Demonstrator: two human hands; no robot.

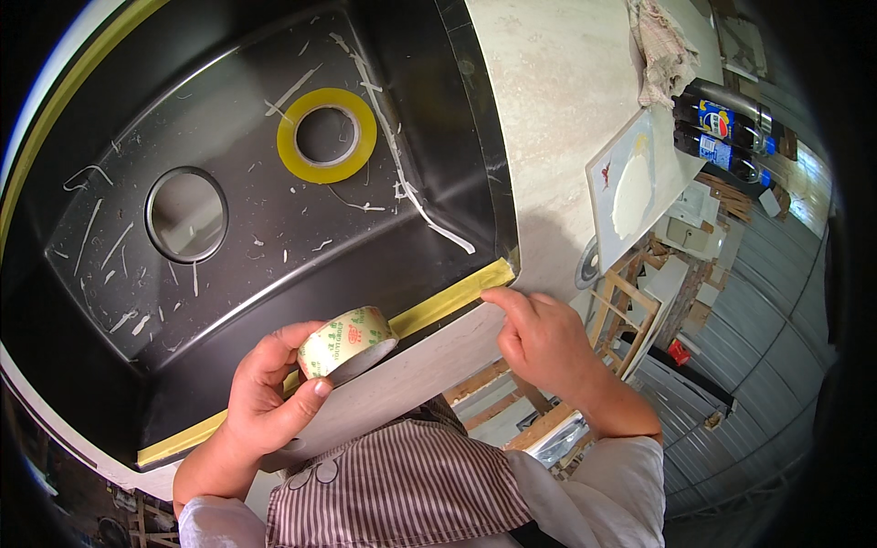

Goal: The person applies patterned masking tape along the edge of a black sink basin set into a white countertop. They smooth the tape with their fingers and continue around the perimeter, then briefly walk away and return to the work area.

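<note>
In my left hand [274, 384] is a roll of clear packing tape [345, 340] with green and red print on its core, gripped between thumb and fingers above the near edge of a black sink [470, 100]. A strip of yellow tape [448, 301] runs along that near edge. The index finger of my right hand [548, 342] reaches out to this strip close to its right end, at the corner; the other fingers are curled in, with nothing seen in them. A wide roll of yellow tape [290, 137] lies flat on the sink's bottom, right of the round drain hole [149, 215].
White scraps [429, 215] are scattered over the sink's bottom. To the right, a pale countertop [548, 110] carries a board with a white patch [632, 187], a crumpled cloth [665, 55] and dark drink bottles [717, 119]. Wooden frames [630, 315] stand lower, beyond the counter.
</note>
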